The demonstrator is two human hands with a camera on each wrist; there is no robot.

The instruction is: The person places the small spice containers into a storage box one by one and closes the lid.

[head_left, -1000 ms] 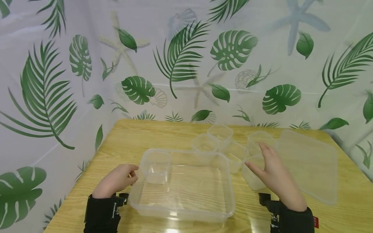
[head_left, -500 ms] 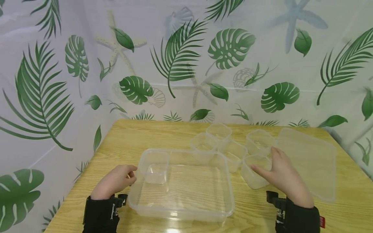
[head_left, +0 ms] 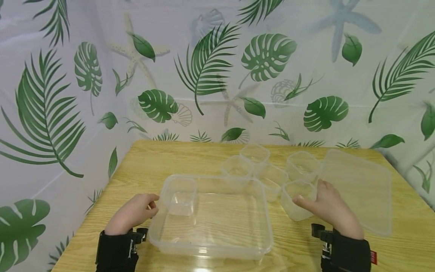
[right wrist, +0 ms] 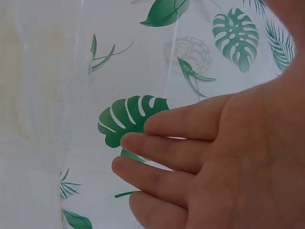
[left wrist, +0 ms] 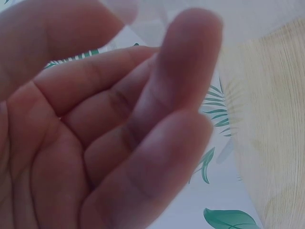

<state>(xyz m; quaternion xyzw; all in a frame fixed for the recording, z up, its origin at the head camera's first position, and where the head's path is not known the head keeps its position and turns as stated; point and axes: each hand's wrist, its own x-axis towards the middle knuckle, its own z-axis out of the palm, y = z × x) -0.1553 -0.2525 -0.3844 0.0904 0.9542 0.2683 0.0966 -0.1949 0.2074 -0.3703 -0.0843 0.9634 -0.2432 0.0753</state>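
A white sheet (head_left: 210, 87) printed with green leaves, shells and starfish hangs beyond my left hand (head_left: 134, 212) and right hand (head_left: 332, 208). Under both is the wood-grain counter (head_left: 170, 158). Between my hands, closer to the left, stands the large clear tub (head_left: 210, 251), its left rim by my left fingertips. The flat translucent lid (head_left: 361, 189) lies beyond and right of my right hand. My right hand is released, fingers straight, thumb spread; my left fingers are loosely bent, and I cannot tell whether they pinch that rim. The near cup (head_left: 292, 208), small and clear, is at my right thumb, contact unclear; another cup (head_left: 303, 168) is just beyond it. Three more cups (head_left: 270, 179) cluster farther off, left of my right hand. The corner cup (head_left: 181, 206) sits inside the tub, just beyond and right of my left fingers.
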